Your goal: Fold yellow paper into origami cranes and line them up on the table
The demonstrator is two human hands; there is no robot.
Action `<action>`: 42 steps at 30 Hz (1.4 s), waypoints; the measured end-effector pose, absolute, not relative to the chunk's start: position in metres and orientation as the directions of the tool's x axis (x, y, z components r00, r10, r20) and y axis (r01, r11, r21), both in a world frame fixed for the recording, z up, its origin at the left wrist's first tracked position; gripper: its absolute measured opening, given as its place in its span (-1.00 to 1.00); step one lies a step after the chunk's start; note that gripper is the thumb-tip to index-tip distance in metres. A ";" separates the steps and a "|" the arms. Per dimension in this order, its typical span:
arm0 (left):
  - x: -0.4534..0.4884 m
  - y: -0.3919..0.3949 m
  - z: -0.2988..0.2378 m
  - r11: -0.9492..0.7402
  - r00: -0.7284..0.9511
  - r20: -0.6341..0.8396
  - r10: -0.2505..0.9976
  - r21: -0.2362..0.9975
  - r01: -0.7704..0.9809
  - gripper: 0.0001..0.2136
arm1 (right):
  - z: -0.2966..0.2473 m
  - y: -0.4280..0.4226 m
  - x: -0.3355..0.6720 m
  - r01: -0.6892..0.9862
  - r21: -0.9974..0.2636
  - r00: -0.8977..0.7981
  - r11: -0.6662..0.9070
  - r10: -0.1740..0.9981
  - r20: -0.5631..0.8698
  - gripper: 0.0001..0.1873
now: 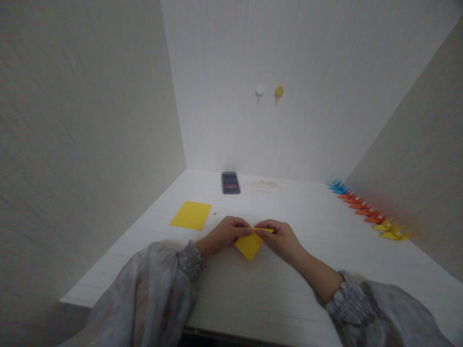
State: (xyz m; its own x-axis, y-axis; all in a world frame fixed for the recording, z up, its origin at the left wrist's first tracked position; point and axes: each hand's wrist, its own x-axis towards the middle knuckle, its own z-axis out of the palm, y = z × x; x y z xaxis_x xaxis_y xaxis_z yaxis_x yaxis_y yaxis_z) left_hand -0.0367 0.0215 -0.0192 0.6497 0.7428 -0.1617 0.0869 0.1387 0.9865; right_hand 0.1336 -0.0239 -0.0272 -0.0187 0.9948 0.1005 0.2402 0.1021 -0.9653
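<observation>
Between both hands is a piece of yellow origami paper (249, 247), folded, with one corner pointing down toward me. My left hand (228, 231) pinches its upper left part, thumb in front. On the other side my right hand (281, 237) grips the upper right part, with a thin yellow tip showing past the thumb. The two thumbs almost meet at the middle of the top edge. Fingers cover much of that edge, so the exact fold there is hidden. A flat square yellow sheet (191, 215) lies on the table left of my left hand.
A row of folded paper cranes (367, 210) in blue, orange, red and yellow runs along the right wall. A dark, blurred-out object (230, 183) lies near the back wall. Two hooks, white (259, 90) and yellow (279, 91), hang above. The white table (152, 260) has walls on three sides.
</observation>
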 end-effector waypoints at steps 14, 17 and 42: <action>-0.036 0.019 -0.014 0.209 0.633 -0.203 0.747 0.976 0.067 -0.80 | -0.027 -0.025 0.133 0.264 -0.960 -0.021 0.093 0.996 0.091 -0.77; -0.036 0.020 -0.015 0.209 0.637 -0.196 0.746 0.976 0.055 -0.80 | -0.027 -0.025 0.133 0.244 -0.966 -0.024 0.088 0.996 0.084 -0.76; -0.035 0.018 -0.013 0.153 0.635 -0.183 0.751 0.983 0.102 -0.72 | -0.022 -0.026 0.131 0.280 -0.956 -0.028 0.092 0.996 0.088 -0.81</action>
